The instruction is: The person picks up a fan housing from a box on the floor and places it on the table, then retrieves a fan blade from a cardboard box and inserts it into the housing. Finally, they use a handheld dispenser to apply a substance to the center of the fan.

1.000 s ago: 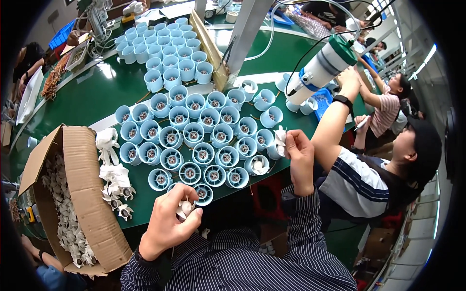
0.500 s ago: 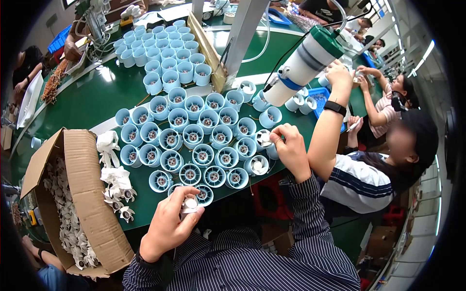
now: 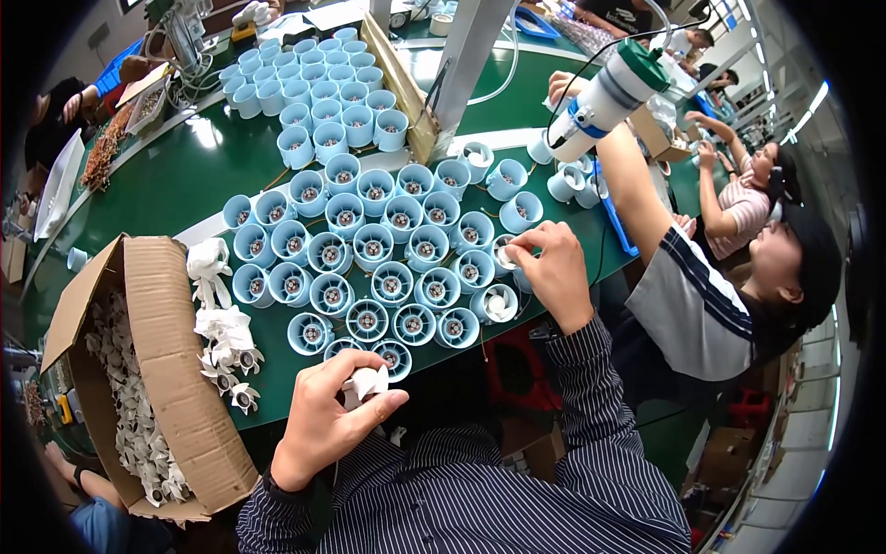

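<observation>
My left hand (image 3: 337, 411) holds a white fan impeller (image 3: 368, 383) between thumb and fingers, just in front of the nearest light-blue round housings. My right hand (image 3: 554, 272) is closed in a pinch at the mouth of a blue housing at the group's right side. A white fan impeller (image 3: 503, 252) shows inside it at my fingertips, partly hidden by them. Just nearer stands a blue housing with a white impeller seated in it (image 3: 499, 302). Several open blue housings (image 3: 391, 283) stand in rows between my hands, with small motors visible in their centres.
A cardboard box (image 3: 189, 369) full of white impellers stands at the left, with loose impellers (image 3: 226, 332) beside it. More blue housings (image 3: 323, 92) stand farther back beside a metal post (image 3: 466, 74). A white-and-green cylinder (image 3: 614, 97) hangs at right, near a co-worker's arm (image 3: 637, 185).
The impeller in my left hand has turned, and its blades now show. My right hand stays at the same housing, slightly shifted. The co-worker's arm at right has moved behind the hanging cylinder.
</observation>
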Tool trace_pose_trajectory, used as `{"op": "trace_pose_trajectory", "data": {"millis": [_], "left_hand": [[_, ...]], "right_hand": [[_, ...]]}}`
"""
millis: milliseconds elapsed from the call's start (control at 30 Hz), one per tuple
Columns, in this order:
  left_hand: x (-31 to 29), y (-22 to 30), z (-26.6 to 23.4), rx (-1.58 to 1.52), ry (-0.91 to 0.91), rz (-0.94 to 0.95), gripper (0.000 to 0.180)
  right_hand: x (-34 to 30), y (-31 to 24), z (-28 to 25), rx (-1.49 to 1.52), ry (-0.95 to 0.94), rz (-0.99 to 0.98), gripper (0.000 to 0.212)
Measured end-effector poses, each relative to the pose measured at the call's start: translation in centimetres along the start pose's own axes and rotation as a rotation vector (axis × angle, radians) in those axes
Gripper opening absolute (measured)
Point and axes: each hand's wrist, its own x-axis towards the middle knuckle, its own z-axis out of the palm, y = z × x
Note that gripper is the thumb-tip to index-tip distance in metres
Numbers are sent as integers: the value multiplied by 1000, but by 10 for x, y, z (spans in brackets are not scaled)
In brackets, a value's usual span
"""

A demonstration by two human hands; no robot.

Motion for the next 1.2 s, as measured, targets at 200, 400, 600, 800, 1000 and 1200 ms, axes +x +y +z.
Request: {"op": "trace_pose_trajectory", "data": {"millis": [200,400,600,800,1000,1200], "left_hand": [[-4,2,-1,-95,-19,-21,22],[-3,0,5,-141,-73,-67,25],[-3,1,10,-243,-150,-47,26],[-4,1,0,-367,-281,-87,35],[-10,-1,0,-727,-331,-287,59],[-10,-5,-1,-776,-478,-327,56]], "right_hand": [[-6,-18,0,102,93,-43,13],[-32,-73,-38,405,-2,-24,13],[-48,-115,-18,758,-169,-562,28],[-55,-118,-3,722,-143,-669,28],[-58,-123,-4,643,12,-766,28],[-57,-112,-5,611,89,-727,19]]}}
